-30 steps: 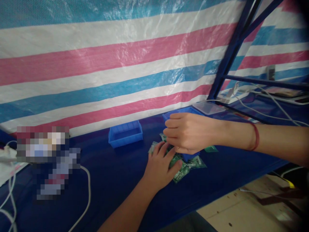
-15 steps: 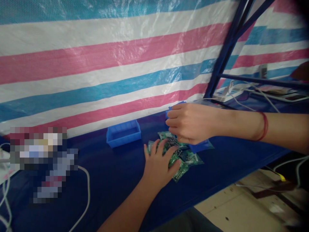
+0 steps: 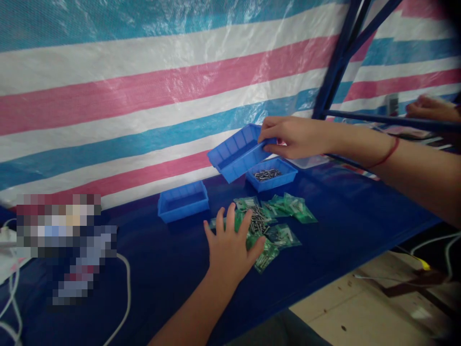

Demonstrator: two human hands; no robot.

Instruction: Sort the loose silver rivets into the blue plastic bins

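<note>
My right hand (image 3: 288, 137) grips the near right end of a blue plastic bin (image 3: 234, 153), which is tilted and raised above the table; no contents show inside it. My left hand (image 3: 232, 247) is spread, its fingers over the left side of a pile of green-printed clear bags (image 3: 300, 207). Loose screws (image 3: 258, 222) lie among the bags, dark metal and slender. Behind the pile, another blue bin (image 3: 272, 179) holds many similar screws (image 3: 267, 174). To the left stands a third blue bin (image 3: 183, 202) with nothing visible in it.
A striped plastic sheet (image 3: 144, 105) hangs behind the blue tabletop (image 3: 154, 269). A dark blue metal post (image 3: 333, 67) rises at the back right. White cables (image 3: 127, 283) lie at the left, near blurred-out items. Another person's hand (image 3: 432, 108) shows at far right.
My right hand has lifted the blue bin from beside the bags, up and back, uncovering the screw-filled bin and more bags. My left hand has shifted slightly left, still spread.
</note>
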